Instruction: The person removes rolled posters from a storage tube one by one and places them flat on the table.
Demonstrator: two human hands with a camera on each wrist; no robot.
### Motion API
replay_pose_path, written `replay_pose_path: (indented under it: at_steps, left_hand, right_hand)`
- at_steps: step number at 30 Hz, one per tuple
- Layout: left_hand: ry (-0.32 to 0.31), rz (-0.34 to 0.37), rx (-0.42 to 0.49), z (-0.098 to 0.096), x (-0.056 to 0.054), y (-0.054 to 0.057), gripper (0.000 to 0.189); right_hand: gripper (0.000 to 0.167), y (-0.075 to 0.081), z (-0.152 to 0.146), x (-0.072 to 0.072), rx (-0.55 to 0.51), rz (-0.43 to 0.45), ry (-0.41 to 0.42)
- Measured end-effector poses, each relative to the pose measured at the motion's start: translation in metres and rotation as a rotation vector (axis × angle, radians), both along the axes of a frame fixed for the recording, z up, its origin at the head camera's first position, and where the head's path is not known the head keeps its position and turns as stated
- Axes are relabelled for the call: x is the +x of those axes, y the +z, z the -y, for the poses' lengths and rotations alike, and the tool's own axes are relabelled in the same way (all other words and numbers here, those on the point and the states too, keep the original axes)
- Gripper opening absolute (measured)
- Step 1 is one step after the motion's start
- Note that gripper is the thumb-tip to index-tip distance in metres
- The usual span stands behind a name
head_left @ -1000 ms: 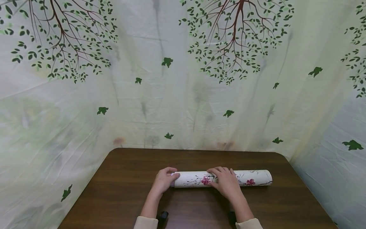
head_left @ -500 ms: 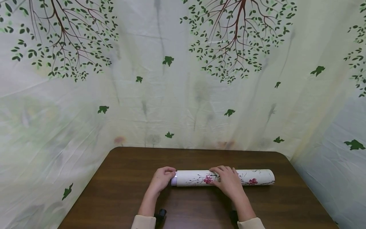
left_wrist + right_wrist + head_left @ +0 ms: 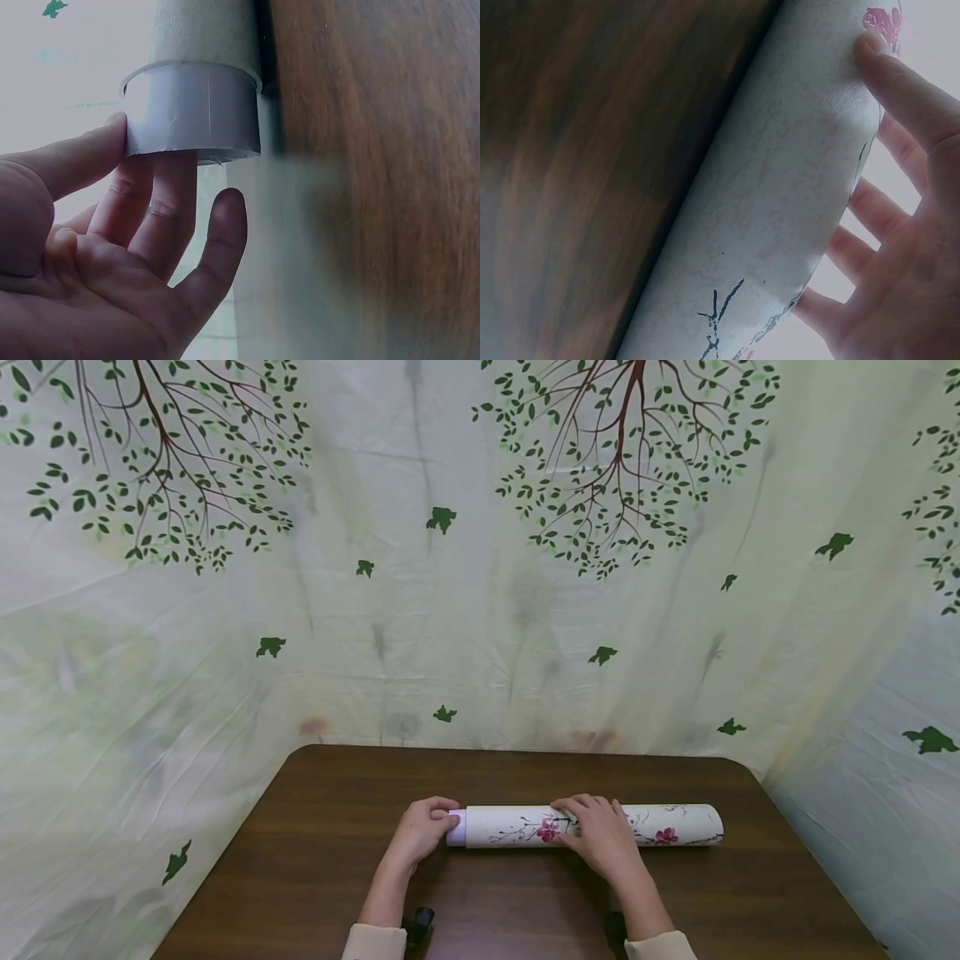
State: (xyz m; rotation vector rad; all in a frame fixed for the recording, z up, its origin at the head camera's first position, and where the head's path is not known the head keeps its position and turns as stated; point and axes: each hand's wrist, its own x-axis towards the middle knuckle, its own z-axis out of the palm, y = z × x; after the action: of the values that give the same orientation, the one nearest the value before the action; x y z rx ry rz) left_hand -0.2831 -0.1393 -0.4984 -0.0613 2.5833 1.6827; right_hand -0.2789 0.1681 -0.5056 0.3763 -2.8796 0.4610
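A white wallpaper roll (image 3: 517,828) with pink blossoms and dark twigs lies crosswise on the brown table. From its left end sticks out a short, smooth lavender core tube (image 3: 457,830). My left hand (image 3: 417,833) pinches this tube; in the left wrist view, the thumb lies outside the tube (image 3: 191,112) and some fingers reach into its opening, their tips hidden. With my right hand (image 3: 604,840) I grip the roll near its middle. The right wrist view has the thumb on one side of the roll (image 3: 757,165) and the fingers partly hidden behind it.
The wooden table (image 3: 360,777) has rounded far corners. A pale curtain (image 3: 487,635) printed with trees and green leaves hangs behind it and along both sides. A black wrist strap piece (image 3: 422,923) shows beside the left forearm.
The wallpaper roll has shifted slightly right with my right hand. My left hand has drawn a little left, and more of the lavender tube shows outside the roll's left end.
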Motion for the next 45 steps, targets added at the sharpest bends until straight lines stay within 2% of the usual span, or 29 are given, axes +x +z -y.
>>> replay_pose_path:
  at_steps: [8,18,29,45]
  left_hand:
    - [0.022,-0.006,-0.013,0.004,-0.002,-0.005,0.024]
    - [0.047,-0.019,-0.029,0.012,-0.001,-0.001,0.024]
    - [0.062,-0.014,-0.023,0.017,-0.002,-0.003,0.024]
    - [0.068,-0.011,-0.042,0.024,-0.001,0.0,0.023]
  right_hand:
    - [0.044,0.001,-0.003,0.0,0.008,0.01,-0.005]
    - [0.044,0.002,-0.008,-0.002,0.005,0.03,-0.015]
    - [0.046,0.004,-0.012,-0.001,0.018,0.022,-0.009]
    - [0.047,0.008,-0.027,-0.003,0.014,0.083,-0.024]
